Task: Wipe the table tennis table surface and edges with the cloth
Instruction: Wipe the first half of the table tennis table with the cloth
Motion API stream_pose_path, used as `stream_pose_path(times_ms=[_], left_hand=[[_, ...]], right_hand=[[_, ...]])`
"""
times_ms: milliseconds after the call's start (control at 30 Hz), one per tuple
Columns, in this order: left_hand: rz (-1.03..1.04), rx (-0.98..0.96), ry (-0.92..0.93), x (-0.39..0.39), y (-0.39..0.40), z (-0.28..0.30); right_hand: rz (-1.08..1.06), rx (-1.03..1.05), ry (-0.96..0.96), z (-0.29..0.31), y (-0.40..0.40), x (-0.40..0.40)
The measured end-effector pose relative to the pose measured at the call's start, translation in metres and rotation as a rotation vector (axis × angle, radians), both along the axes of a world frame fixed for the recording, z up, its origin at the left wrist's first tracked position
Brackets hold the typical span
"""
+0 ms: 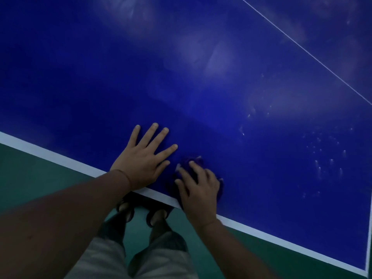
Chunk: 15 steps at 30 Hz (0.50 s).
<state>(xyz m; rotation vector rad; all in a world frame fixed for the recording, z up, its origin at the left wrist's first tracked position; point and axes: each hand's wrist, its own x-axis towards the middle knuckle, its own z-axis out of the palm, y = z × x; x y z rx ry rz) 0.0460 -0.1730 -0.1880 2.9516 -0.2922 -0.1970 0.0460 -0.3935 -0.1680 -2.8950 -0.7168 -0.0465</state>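
Observation:
The blue table tennis table (201,87) fills most of the view, with a white border stripe (60,158) along its near edge. My left hand (144,158) lies flat on the surface, fingers spread, just inside that edge. To its right, my right hand (198,190) presses down on a bunched dark blue cloth (196,160), fingers curled over it. The cloth sits on the table right by the white stripe and is mostly hidden under the hand. White specks and smears (322,154) dot the surface to the right.
A thin white centre line (302,47) runs diagonally across the upper right. The table's right corner (367,272) is at the lower right. Below the edge lies green floor (30,188), with my feet in sandals (145,214) under the table edge.

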Motion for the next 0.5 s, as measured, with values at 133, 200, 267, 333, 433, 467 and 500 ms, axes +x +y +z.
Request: stream_pose_path(times_ms=[133, 200, 267, 333, 433, 467, 500], left_hand=[[-0.026, 0.017, 0.015, 0.001, -0.001, 0.003], [-0.009, 0.019, 0.031, 0.003, -0.003, 0.005], [0.018, 0.02, 0.042, 0.005, -0.007, 0.007], [0.062, 0.011, 0.054, 0.006, -0.016, 0.009], [0.122, -0.021, 0.056, 0.01, -0.037, 0.011], [0.138, -0.032, 0.061, 0.011, -0.047, 0.012], [0.156, -0.041, 0.071, 0.013, -0.056, 0.012]], right_hand=[[0.12, 0.006, -0.041, -0.004, -0.012, -0.001], [0.052, -0.027, -0.057, 0.001, -0.033, 0.008], [-0.084, -0.044, -0.037, 0.004, -0.056, 0.016], [-0.171, -0.038, -0.015, 0.004, -0.071, 0.013], [-0.12, -0.018, 0.002, -0.002, -0.067, -0.004], [-0.05, -0.01, -0.004, -0.005, -0.063, -0.009], [0.034, -0.002, -0.011, -0.007, -0.058, -0.01]])
